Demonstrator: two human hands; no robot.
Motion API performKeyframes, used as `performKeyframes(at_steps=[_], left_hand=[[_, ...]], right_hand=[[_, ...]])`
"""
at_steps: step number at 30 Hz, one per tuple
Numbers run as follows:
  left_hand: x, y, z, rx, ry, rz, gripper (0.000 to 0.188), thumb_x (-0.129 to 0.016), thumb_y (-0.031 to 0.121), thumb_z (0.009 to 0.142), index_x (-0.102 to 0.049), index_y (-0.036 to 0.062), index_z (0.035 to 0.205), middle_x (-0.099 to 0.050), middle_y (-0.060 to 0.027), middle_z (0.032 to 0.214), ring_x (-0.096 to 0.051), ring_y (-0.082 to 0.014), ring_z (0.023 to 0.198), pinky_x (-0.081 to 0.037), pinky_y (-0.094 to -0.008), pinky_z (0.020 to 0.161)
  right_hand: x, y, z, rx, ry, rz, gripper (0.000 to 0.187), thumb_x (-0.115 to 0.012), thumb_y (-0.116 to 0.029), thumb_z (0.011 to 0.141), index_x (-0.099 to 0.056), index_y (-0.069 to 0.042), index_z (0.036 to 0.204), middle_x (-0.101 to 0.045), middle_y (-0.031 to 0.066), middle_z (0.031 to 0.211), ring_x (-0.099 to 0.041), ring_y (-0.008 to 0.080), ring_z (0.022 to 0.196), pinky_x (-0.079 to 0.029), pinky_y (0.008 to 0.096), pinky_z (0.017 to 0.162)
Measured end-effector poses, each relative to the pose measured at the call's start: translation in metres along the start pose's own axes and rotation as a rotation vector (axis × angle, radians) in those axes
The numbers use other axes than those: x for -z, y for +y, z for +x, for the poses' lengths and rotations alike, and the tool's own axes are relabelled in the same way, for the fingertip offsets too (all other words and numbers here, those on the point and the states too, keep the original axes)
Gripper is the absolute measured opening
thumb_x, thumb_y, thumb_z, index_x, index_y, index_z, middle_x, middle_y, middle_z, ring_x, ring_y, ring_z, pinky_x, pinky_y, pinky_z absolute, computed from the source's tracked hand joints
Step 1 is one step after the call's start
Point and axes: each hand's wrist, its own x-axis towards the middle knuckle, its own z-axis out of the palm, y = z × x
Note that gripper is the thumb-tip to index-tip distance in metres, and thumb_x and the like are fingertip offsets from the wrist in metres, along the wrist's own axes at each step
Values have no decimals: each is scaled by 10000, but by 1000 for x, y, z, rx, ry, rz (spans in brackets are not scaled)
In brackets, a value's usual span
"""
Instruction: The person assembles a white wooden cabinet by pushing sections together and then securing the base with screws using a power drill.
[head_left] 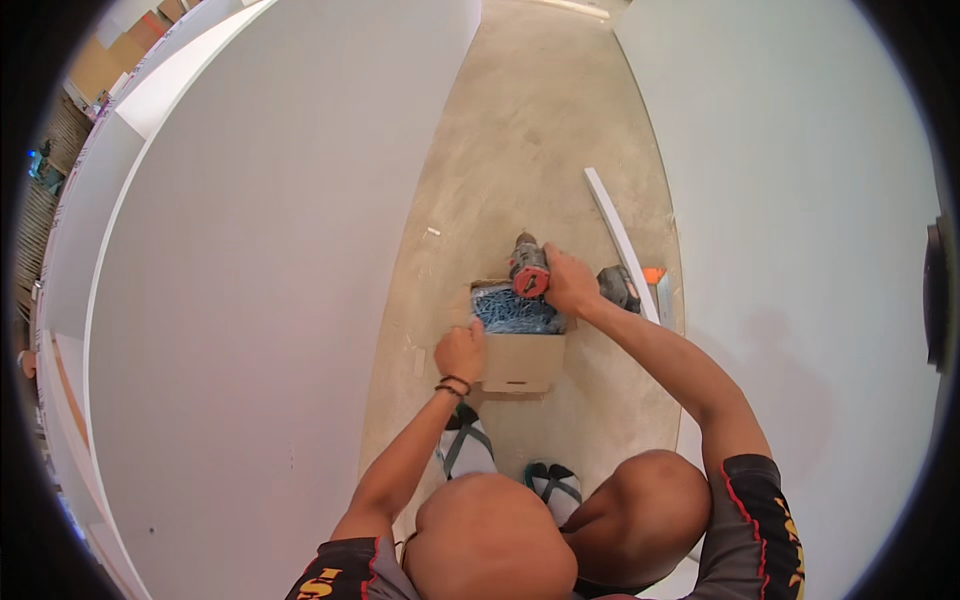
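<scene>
My right hand (572,283) is wrapped round the grip of a cordless drill (528,268), which has a dark body and a red rear end. Its chuck points away from me, over the far edge of an open cardboard box (522,358) on the floor. Inside the box lies a heap of thin dark bluish screws (515,310) in clear plastic. My left hand (460,354), a beaded band at its wrist, is closed at the box's near left edge, the thumb up against its rim. What its other fingers grip is partly hidden.
Large pale panels stand at my left (270,250) and right (790,200), with a strip of concrete floor (520,130) between. A narrow white strip (612,225) leans near the right panel, beside a small orange object (653,275). My sandalled feet (467,440) are close behind the box.
</scene>
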Motion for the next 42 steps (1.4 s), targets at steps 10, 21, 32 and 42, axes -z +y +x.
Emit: performKeyframes(at_steps=[10, 21, 32, 42], left_hand=[[-92, 143, 134, -82, -318, -375, 608, -501, 536, 905, -704, -37, 883, -665, -250, 779, -666, -393, 750, -505, -488, 676], [-23, 93, 221, 338, -728, -1204, 265, -507, 269, 950, -630, 40, 1002, -564, -21, 736, -543, -135, 640, -457, -291, 582], [200, 94, 139, 69, -530, -1066, 307, -536, 327, 999, -657, 46, 1013, -459, 54, 623, -343, -25, 503, -260, -194, 460], [294, 155, 129, 215, -172, -1080, 338, -571, 344, 981, -612, 29, 1095, -624, 3, 841, -312, -22, 498, -267, -187, 467]], right_hand=[[126, 14, 61, -184, 358, -151, 516, -703, -145, 750, -489, -114, 1219, -670, 221, 923, -634, 442, 914, -503, 507, 752], [230, -51, -6, -83, 354, 231, 505, -742, -221, 733, -586, -127, 1204, -683, 166, 982, -633, 389, 952, -505, 410, 804], [148, -112, 54, 252, 81, 1009, 420, -822, -241, 740, -615, -24, 1034, -665, 49, 918, -596, 129, 797, -508, 298, 738], [191, -83, 108, 630, 19, 995, 636, -831, -162, 729, -532, -3, 1267, -659, 87, 1096, -635, 163, 980, -507, 319, 863]])
